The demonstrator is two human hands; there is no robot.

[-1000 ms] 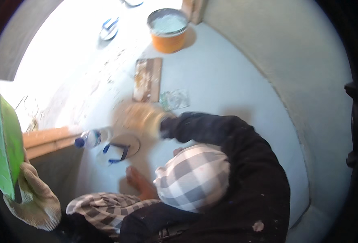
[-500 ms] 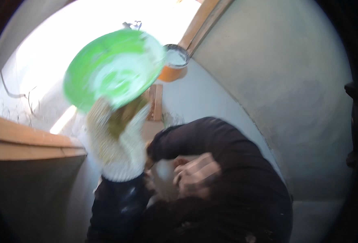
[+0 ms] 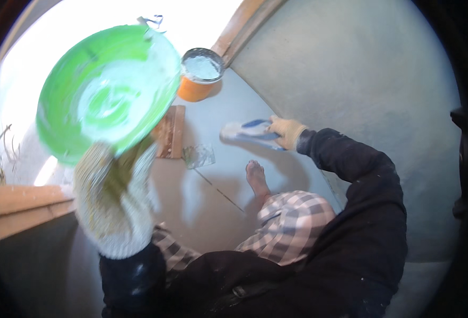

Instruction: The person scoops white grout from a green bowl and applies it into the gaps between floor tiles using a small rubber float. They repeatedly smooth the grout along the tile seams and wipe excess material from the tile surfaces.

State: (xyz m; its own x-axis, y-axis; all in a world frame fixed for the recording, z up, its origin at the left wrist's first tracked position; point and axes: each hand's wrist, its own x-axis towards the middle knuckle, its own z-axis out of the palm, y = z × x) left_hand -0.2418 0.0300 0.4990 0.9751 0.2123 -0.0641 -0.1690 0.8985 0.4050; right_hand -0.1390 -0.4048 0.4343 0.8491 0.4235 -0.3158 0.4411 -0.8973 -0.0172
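Note:
My left hand (image 3: pixel 115 206), in a thick knitted work glove, is shut on the rim of a round green plastic bowl (image 3: pixel 107 90) smeared inside with white paste. It holds the bowl up, tilted toward the camera. My right hand (image 3: pixel 287 131), in a yellowish glove, reaches out over the grey floor and grips a white and blue object that looks like a sandal (image 3: pixel 247 130). Below it my bare foot (image 3: pixel 256 177) rests on the floor, beside my checked trouser leg (image 3: pixel 292 228).
An orange bucket (image 3: pixel 199 74) of white paste stands at the back by a wooden strip (image 3: pixel 244 26). A wooden float (image 3: pixel 170 132) and a small clear scrap (image 3: pixel 198 156) lie on the floor. Wooden planks (image 3: pixel 16 209) run along the left. A grey plastered wall (image 3: pixel 350 69) rises on the right.
My left hand swung the green bowl from the far left up into the middle of the view. My right hand moved from the floor near my knee out to the right, now holding the sandal-like object.

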